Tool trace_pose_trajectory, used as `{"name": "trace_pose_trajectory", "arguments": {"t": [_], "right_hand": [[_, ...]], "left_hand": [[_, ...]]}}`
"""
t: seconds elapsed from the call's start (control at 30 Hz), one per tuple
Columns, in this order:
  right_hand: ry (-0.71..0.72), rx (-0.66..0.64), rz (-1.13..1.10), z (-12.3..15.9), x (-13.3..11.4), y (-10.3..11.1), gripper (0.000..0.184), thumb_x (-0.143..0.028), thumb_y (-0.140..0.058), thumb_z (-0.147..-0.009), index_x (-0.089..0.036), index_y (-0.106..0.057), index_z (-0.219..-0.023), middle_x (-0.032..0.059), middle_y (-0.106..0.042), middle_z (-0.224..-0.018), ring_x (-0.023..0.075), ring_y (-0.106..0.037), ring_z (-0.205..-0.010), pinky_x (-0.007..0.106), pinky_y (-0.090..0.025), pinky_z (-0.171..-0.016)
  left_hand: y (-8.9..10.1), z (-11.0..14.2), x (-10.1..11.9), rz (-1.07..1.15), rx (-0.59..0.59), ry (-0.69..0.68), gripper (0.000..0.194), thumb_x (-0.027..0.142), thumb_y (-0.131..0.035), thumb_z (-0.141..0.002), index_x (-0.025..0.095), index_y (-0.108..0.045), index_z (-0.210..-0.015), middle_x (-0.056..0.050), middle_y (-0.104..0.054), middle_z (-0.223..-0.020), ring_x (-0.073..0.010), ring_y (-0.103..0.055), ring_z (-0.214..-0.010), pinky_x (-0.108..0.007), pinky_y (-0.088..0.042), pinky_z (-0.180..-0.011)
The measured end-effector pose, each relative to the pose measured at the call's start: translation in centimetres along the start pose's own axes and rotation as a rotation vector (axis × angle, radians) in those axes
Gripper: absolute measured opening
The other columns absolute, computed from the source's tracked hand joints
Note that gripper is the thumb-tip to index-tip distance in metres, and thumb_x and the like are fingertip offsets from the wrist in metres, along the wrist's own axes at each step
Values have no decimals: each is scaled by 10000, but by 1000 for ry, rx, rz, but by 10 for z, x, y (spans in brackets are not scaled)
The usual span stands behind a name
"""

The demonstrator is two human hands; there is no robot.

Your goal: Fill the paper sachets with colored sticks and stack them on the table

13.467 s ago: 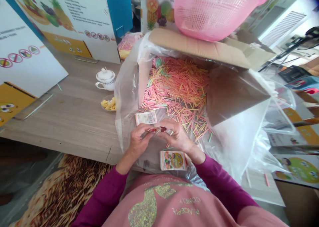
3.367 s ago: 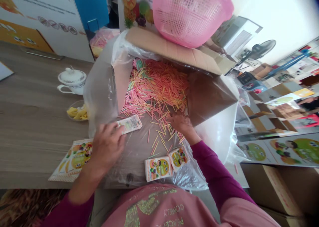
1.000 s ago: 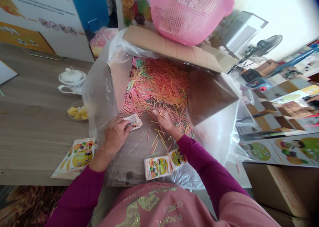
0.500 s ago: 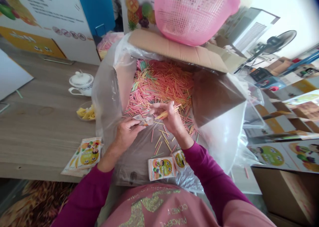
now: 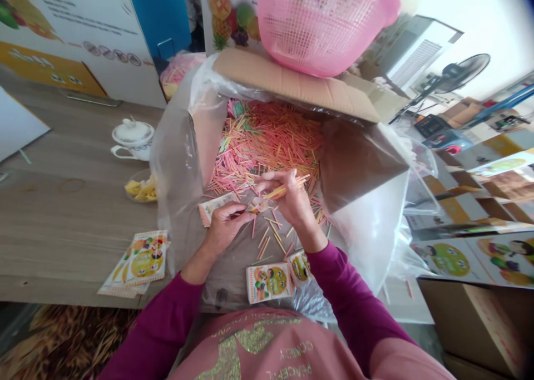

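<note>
My left hand (image 5: pixel 227 224) pinches a small printed packet (image 5: pixel 257 204) by its side, with its end turned towards my right hand. A bunch of thin yellow and orange candy sticks (image 5: pixel 287 187) lies across the fingers of my right hand (image 5: pixel 298 205), gripped under the thumb. The bunch's left tips are at the packet's end; I cannot tell whether any are inside. Behind my left hand another printed packet (image 5: pixel 212 206) lies on the plastic. Beyond both hands, a heap of pink, yellow and green sticks (image 5: pixel 271 141) fills a plastic-lined carton (image 5: pixel 292 85).
Filled packets (image 5: pixel 270 283) lie close to my body among loose sticks. Flat packets (image 5: pixel 146 257) are stacked on the table at left, below a bowl of yellow pieces (image 5: pixel 141 188) and a lidded cup (image 5: pixel 132 139). A pink basket (image 5: pixel 325 24) stands behind the carton.
My left hand has moved right with its packet, up to the sticks in my right hand. A packet now shows lying behind my left hand. My right hand has shifted slightly right.
</note>
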State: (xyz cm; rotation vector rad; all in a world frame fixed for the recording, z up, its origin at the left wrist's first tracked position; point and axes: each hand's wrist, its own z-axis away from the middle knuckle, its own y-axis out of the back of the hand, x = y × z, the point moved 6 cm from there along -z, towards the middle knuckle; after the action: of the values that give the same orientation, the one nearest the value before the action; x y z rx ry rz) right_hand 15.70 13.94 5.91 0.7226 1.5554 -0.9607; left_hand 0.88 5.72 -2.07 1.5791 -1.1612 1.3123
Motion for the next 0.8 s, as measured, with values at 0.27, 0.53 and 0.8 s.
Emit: {"name": "trace_pose_trajectory", "arguments": {"t": [0.27, 0.53, 0.8], "right_hand": [[175, -181, 383, 15, -19, -19, 626, -796, -498, -1047, -301, -882, -1038, 60, -823, -1104, 284, -727, -1225, 461, -519, -1175], [231, -256, 424, 11, -18, -25, 702, -753, -368, -1112, -287, -892, -1089, 54, -839, -1125, 256, -746, -1201, 443, -491, -1220], [178, -290, 453, 12, -10, -16, 647, -780, -574, -1024, -278, -810, -1358, 102, -805, -1329, 312, -724, -1287, 520, -524, -1174]], "left_hand": [[-5, 2, 10, -6, -14, -46, 201, 419, -930, -767, 238, -856, -815, -26, -778, -806, -190, -703, -762, -325, -570, -745], [-8, 6, 9, 17, -30, 17, 259, 459, -929, -766, 219, -835, -797, -25, -760, -793, -188, -689, -762, -311, -567, -726], [-14, 5, 9, 96, -28, 37, 296, 484, -935, -741, 214, -825, -789, -29, -783, -813, -197, -708, -787, -326, -573, -768]]}}
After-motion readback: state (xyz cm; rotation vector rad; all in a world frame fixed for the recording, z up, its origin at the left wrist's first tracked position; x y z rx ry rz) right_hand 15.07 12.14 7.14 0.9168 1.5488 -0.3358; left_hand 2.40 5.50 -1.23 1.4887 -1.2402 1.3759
